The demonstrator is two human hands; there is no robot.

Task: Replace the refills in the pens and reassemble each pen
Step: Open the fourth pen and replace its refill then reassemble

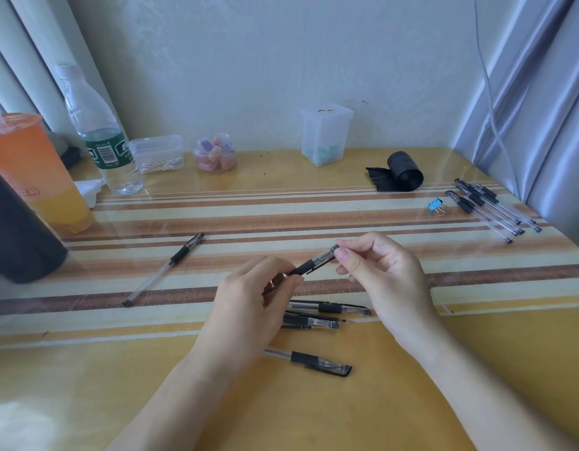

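Both hands are raised just above the table (pixel 411 369) and share one gel pen (pixel 309 263), which runs diagonally between them, tip end up and to the right. The left hand (pixel 249 307) is closed around the lower barrel, thumb and fingers curled over it so that the rear of the pen is hidden. The right hand (pixel 382 275) pinches the pen's tip end between thumb and forefinger, the other fingers loosely bent. Whether the tip section is seated or loosened cannot be told.

Directly beneath the hands, toward the person, a cluster of gel pens (pixel 323 315) lies on the table, overlapping and partly hidden by the left hand. Nearer still to the person lies a single capped pen (pixel 309 362), apart from that cluster. Left of the left hand, well apart, a lone pen (pixel 164 270) lies diagonally.

Far right of the right hand, a group of pens (pixel 489 208) lies side by side at the table's edge, with a blue binder clip (pixel 435 206) just beside it. Beyond the right hand lies a roll of black bags (pixel 402 172). Beyond the left hand, at the far left, stand a water bottle (pixel 99 135) and an orange drink cup (pixel 34 170).
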